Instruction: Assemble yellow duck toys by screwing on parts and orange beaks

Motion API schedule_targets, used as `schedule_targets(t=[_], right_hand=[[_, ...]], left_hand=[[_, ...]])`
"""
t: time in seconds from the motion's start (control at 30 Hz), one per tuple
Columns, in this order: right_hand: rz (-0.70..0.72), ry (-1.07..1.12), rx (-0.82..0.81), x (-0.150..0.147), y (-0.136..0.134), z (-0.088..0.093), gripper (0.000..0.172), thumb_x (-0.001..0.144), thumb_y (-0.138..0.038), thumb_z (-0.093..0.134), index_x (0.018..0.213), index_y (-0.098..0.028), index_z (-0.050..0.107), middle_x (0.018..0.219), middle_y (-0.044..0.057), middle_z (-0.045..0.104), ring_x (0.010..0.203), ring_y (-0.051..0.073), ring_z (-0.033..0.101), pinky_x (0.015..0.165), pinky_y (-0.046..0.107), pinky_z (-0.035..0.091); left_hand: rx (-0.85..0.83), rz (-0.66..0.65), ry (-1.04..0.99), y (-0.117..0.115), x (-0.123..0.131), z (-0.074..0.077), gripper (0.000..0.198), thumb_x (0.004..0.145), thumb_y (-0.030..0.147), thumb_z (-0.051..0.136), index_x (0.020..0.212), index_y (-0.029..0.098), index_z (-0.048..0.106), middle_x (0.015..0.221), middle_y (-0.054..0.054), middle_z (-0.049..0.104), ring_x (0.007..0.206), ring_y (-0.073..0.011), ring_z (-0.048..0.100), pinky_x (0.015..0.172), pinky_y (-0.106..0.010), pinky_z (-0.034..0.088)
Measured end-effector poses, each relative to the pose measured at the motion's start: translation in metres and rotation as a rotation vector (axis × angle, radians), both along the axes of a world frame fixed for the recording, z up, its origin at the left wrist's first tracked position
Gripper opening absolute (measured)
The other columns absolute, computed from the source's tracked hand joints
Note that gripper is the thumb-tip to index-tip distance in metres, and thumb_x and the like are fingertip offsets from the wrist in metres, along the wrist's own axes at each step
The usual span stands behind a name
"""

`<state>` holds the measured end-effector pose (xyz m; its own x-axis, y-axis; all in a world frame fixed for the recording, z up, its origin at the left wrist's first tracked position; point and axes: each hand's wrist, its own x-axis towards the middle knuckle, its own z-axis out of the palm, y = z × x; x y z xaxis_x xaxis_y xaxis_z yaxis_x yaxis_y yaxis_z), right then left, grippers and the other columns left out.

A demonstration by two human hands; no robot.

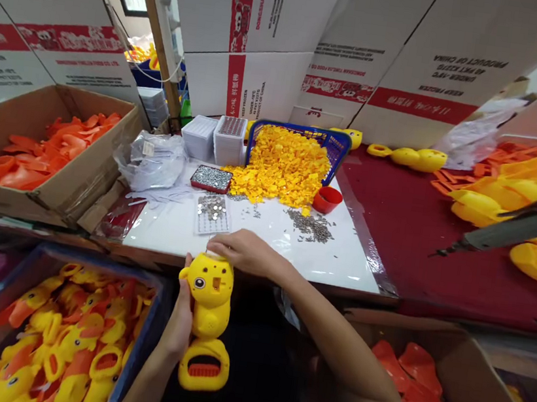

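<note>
In front of the table edge, my left hand (pixel 182 318) is wrapped round the side of a yellow toy duck (pixel 212 309) with a ring handle at its lower end. The duck stands upright, showing one eye and a square hole in its face. My right hand (pixel 242 250) is at the top of the duck's head, fingers curled over a small pale piece there; what the fingertips grip is hidden. Just beyond the hands lies a clear tray (pixel 210 225) of round metal discs.
Yellow small parts (pixel 283 163) spill from a blue basket (pixel 337 151). Near them are a red cup (pixel 327 199), loose screws (pixel 314 227) and a red tray of metal pieces (pixel 211 178). An electric screwdriver (pixel 517 227) hangs at right. Finished-looking ducks (pixel 76 340) fill a blue crate at left.
</note>
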<state>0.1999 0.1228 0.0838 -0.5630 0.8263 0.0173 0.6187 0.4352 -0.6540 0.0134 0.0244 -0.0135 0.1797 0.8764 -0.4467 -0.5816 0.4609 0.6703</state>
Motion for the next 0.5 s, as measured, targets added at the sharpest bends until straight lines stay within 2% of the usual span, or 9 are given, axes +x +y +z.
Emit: schedule_targets(t=[0.1,0.2,0.3,0.37,0.43,0.5], right_hand=[[-0.088,-0.127,0.284,0.000,0.038,-0.024,0.029,0.107,-0.027,0.047,0.111,-0.017,0.074,0.104,0.011,0.076,0.094,0.020,0.067,0.081,0.027,0.045],[-0.099,-0.183,0.352,-0.003,0.064,-0.040,0.026,0.103,-0.016,0.050,0.113,-0.015,0.074,0.119,0.018,0.070,0.105,0.024,0.064,0.083,0.031,0.047],[-0.057,-0.216,0.388,-0.005,0.073,-0.047,0.025,0.100,-0.009,0.051,0.106,-0.014,0.076,0.118,0.018,0.067,0.103,0.023,0.062,0.086,0.033,0.049],[-0.062,-0.230,0.405,-0.005,0.073,-0.049,0.026,0.101,-0.010,0.050,0.103,-0.012,0.076,0.116,0.018,0.066,0.101,0.023,0.062,0.087,0.034,0.050],[-0.090,-0.232,0.414,-0.004,0.071,-0.051,0.028,0.104,-0.015,0.047,0.108,-0.013,0.075,0.121,0.019,0.063,0.099,0.023,0.061,0.084,0.035,0.051],[-0.122,-0.230,0.432,-0.002,0.069,-0.053,0.031,0.107,-0.020,0.044,0.115,-0.014,0.073,0.125,0.020,0.061,0.098,0.023,0.061,0.082,0.035,0.052]], left_hand=[[-0.224,0.008,-0.032,-0.008,-0.009,0.002,0.081,0.093,0.076,0.053,0.149,0.018,0.058,0.124,-0.017,0.078,0.114,-0.0353,0.075,0.094,-0.044,0.063],[-0.306,-0.015,-0.064,-0.017,-0.014,-0.003,0.086,0.089,0.080,0.056,0.137,0.009,0.066,0.107,-0.021,0.080,0.099,-0.0386,0.078,0.085,-0.047,0.065],[-0.322,-0.011,-0.089,-0.023,-0.014,-0.012,0.084,0.085,0.077,0.065,0.137,0.011,0.067,0.109,-0.020,0.080,0.097,-0.0381,0.078,0.084,-0.047,0.064],[-0.290,0.015,-0.105,-0.024,-0.016,-0.016,0.080,0.085,0.072,0.070,0.143,0.017,0.063,0.117,-0.017,0.079,0.101,-0.0368,0.078,0.086,-0.046,0.063],[-0.251,0.021,-0.118,-0.022,-0.019,-0.019,0.078,0.085,0.068,0.073,0.148,0.024,0.058,0.125,-0.014,0.077,0.105,-0.0355,0.077,0.088,-0.045,0.063],[-0.245,-0.025,-0.130,-0.018,-0.023,-0.021,0.079,0.085,0.067,0.073,0.149,0.024,0.057,0.128,-0.014,0.076,0.107,-0.0354,0.076,0.088,-0.045,0.062]])
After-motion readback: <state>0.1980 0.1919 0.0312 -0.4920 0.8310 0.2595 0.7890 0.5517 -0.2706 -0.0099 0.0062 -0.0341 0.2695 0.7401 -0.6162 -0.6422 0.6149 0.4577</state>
